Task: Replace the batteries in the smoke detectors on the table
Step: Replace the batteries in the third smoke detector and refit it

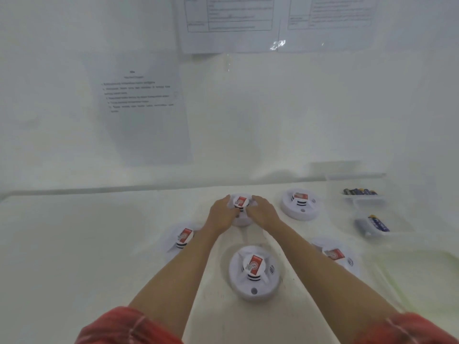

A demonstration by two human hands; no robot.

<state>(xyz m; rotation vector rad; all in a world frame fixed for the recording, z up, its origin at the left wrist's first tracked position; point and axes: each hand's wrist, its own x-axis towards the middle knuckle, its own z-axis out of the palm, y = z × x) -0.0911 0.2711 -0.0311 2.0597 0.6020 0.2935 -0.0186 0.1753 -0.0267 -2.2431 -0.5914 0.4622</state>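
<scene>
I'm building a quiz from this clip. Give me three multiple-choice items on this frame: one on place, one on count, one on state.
1. Where do the batteries lie?
A. far right of the table
B. left edge
C. on the wall

2. How many smoke detectors are on the table?
A. three
B. five
C. eight

3. What are the hands doing?
A. resting apart
B. both gripping the far middle detector
C. holding a battery

Key: 1 A, they sit in clear trays at the right. 2 B, five white discs show. 3 B, left hand and right hand close round it.

We see a bright, washed-out, hazy frame; wall papers blur unreadable, glare spot above, wide-angle bending at edges.
</scene>
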